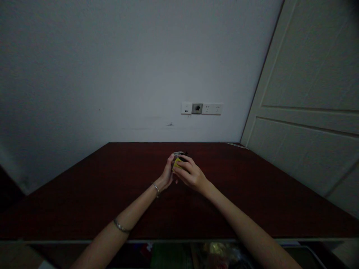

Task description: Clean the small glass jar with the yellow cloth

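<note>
Both my hands meet over the middle of a dark red table. My left hand and my right hand are closed together around a small object with a yellow-green part and a grey and black top. The dim light and my fingers hide most of it, so I cannot name it. A thin bracelet sits on my left wrist and another on my left forearm.
A white wall rises behind the table, with a row of sockets above the far edge. A pale door stands at the right. Below the table's near edge lies a bin of mixed coloured items.
</note>
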The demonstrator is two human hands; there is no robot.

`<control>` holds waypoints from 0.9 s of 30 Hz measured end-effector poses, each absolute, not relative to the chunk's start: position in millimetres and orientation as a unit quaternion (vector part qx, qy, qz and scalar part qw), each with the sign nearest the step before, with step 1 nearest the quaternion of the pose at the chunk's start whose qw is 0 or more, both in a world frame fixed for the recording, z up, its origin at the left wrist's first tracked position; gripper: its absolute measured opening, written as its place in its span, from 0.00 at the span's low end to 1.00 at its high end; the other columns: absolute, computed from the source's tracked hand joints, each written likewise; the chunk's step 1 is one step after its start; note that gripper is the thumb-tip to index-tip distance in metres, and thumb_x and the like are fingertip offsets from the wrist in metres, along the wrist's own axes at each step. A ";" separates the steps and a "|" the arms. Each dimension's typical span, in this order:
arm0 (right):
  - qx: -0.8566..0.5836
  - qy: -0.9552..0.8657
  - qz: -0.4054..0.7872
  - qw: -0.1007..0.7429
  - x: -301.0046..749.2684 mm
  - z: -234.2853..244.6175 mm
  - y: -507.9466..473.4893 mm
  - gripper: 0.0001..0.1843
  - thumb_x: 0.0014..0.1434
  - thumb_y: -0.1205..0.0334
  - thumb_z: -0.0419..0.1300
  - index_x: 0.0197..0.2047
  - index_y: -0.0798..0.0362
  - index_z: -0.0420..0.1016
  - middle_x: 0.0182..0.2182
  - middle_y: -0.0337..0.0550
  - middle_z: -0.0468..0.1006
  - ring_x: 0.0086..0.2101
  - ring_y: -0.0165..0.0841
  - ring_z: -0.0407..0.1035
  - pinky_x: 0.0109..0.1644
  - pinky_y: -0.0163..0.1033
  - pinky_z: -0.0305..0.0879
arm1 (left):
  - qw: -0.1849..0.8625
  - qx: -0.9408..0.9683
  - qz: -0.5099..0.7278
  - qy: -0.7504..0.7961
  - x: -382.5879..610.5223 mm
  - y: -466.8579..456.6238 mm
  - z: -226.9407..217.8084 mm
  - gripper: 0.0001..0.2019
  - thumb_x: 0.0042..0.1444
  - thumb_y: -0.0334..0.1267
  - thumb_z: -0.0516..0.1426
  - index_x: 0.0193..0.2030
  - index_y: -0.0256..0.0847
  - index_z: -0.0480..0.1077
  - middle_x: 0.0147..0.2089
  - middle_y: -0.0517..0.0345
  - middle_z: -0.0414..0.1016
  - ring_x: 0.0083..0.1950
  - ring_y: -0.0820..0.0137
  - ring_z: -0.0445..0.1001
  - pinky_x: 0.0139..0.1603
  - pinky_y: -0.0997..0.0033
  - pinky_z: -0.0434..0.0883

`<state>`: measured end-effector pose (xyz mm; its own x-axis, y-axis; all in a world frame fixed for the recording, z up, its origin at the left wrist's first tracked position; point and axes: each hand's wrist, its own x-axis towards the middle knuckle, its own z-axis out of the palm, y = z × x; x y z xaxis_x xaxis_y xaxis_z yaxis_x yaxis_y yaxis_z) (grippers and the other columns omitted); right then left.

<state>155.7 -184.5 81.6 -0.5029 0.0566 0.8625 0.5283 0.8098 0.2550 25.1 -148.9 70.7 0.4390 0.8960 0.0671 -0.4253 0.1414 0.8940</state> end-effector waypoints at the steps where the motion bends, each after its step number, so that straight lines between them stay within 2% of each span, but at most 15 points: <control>1: -0.185 -0.828 -0.247 0.468 154.6 84.8 -186.2 0.15 0.53 0.70 0.59 0.46 0.54 0.71 0.41 0.51 0.72 0.55 0.46 0.57 0.51 0.53 0.65 | 0.708 0.467 0.462 0.261 25.6 -148.9 69.2 0.25 0.51 0.60 0.47 0.30 0.37 0.66 0.14 0.64 0.61 0.11 0.76 0.59 0.08 0.78 0.54; 6: -0.222 -0.823 -0.208 0.480 152.4 96.5 -190.7 0.16 0.55 0.69 0.57 0.48 0.52 0.70 0.41 0.49 0.71 0.52 0.43 0.60 0.53 0.55 0.63 | 0.691 0.482 0.458 0.282 26.6 -149.2 66.2 0.25 0.50 0.60 0.47 0.37 0.37 0.66 0.16 0.66 0.60 0.11 0.78 0.58 0.07 0.81 0.55; 10: -0.243 -0.806 -0.163 0.515 154.1 98.8 -191.0 0.15 0.56 0.68 0.56 0.48 0.49 0.70 0.41 0.48 0.70 0.49 0.41 0.63 0.53 0.55 0.62 | 0.679 0.500 0.456 0.285 25.7 -149.7 66.0 0.24 0.51 0.59 0.47 0.38 0.38 0.65 0.17 0.67 0.59 0.11 0.79 0.58 0.07 0.81 0.56; 13: -0.262 -0.784 -0.127 0.549 155.8 102.1 -191.3 0.13 0.56 0.68 0.56 0.45 0.49 0.72 0.40 0.47 0.70 0.48 0.39 0.63 0.54 0.53 0.62 | 0.670 0.522 0.453 0.272 24.4 -149.7 66.0 0.24 0.51 0.58 0.48 0.40 0.37 0.65 0.19 0.65 0.62 0.13 0.78 0.60 0.08 0.82 0.56; 16: -0.274 -0.766 -0.083 0.575 157.1 108.0 -192.4 0.11 0.56 0.67 0.56 0.42 0.50 0.74 0.38 0.46 0.71 0.44 0.37 0.66 0.52 0.48 0.64 | 0.667 0.531 0.451 0.264 23.4 -149.0 65.8 0.24 0.49 0.57 0.50 0.39 0.36 0.66 0.21 0.63 0.64 0.14 0.79 0.59 0.08 0.82 0.56; 20: -0.287 -0.747 -0.017 0.600 158.2 115.4 -193.7 0.08 0.55 0.65 0.57 0.39 0.51 0.75 0.36 0.45 0.72 0.40 0.34 0.68 0.47 0.43 0.67 | 0.680 0.527 0.439 0.260 22.4 -149.0 65.4 0.24 0.48 0.58 0.51 0.35 0.34 0.66 0.20 0.63 0.64 0.11 0.83 0.52 0.08 0.82 0.55; 27: -0.334 -0.695 0.099 0.628 166.6 113.8 -185.4 0.07 0.54 0.61 0.59 0.32 0.53 0.77 0.32 0.44 0.75 0.35 0.33 0.70 0.40 0.39 0.68 | 0.699 0.529 0.418 0.240 17.8 -152.0 66.7 0.27 0.46 0.62 0.49 0.31 0.34 0.67 0.21 0.61 0.65 0.11 0.83 0.49 0.07 0.81 0.55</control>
